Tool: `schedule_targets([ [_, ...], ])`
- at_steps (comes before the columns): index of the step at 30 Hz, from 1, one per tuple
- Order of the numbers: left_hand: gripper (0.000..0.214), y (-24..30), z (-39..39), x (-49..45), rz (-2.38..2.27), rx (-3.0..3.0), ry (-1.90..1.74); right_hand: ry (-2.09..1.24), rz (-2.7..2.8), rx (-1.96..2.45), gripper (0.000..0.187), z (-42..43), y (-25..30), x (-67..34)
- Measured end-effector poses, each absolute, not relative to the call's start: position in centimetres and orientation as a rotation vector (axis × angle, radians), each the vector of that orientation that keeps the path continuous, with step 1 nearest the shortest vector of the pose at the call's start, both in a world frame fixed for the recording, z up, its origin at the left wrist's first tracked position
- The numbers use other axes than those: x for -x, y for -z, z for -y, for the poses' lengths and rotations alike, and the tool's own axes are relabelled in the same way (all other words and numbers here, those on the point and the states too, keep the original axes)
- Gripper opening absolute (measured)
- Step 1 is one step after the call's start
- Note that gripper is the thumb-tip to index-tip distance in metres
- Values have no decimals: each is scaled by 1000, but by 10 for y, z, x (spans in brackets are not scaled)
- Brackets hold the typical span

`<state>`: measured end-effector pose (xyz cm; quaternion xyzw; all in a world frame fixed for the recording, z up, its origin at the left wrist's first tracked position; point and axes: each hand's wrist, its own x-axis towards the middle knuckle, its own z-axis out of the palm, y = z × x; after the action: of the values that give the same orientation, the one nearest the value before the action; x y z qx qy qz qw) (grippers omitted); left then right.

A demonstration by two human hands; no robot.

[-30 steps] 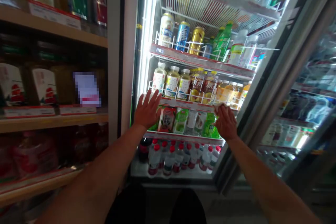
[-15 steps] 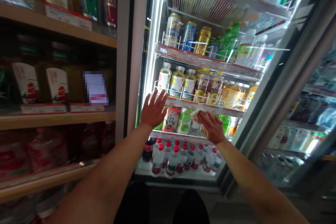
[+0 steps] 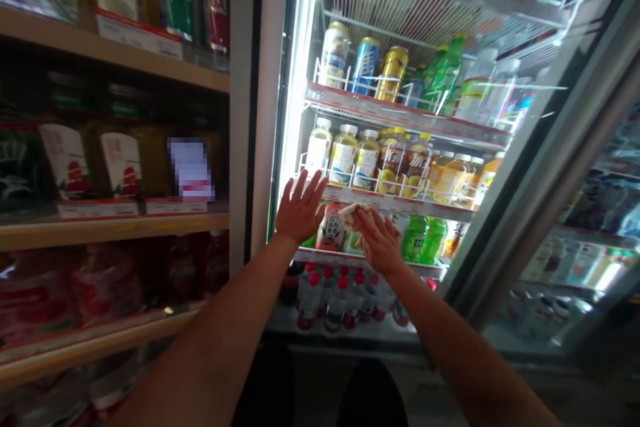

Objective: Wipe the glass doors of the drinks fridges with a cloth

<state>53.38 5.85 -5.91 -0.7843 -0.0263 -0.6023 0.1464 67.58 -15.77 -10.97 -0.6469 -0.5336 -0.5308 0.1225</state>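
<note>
An open drinks fridge stands before me. My left hand (image 3: 300,208) is spread open, fingers up, at the left end of the red-edged shelf rail (image 3: 400,202). My right hand (image 3: 379,240) presses a small white cloth (image 3: 350,213) against that rail, just right of the left hand. Behind the hands stand a red-labelled carton (image 3: 330,230) and green bottles (image 3: 423,238). Pale yellow bottles (image 3: 344,157) sit on the shelf above the rail.
Cans (image 3: 366,67) and green bottles fill the upper shelf, red-capped water bottles (image 3: 340,297) the bottom one. The glass fridge door (image 3: 545,167) stands open at the right. Wooden shelves (image 3: 115,227) with cartons and bottles lie at the left.
My right hand has slid the white cloth leftward along the shelf rail, from the right part to close beside my left hand. The left hand has stayed spread in place.
</note>
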Motion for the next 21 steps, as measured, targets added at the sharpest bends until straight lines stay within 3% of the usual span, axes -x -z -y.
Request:
schedule_targets([
  [2,60,58,-58,-533,62,2201,1751,1547,1500,1898,61,154,127,-669],
  [8,62,59,-59,-533,68,2236,1726,1427,2023,1801,59,154,166,-664],
  [15,63,59,-59,-534,51,2265,1752,1578,1358,1927,63,187,137,-692],
  [21,65,58,-59,-533,47,2210,1762,1478,1533,1958,65,200,181,-680],
])
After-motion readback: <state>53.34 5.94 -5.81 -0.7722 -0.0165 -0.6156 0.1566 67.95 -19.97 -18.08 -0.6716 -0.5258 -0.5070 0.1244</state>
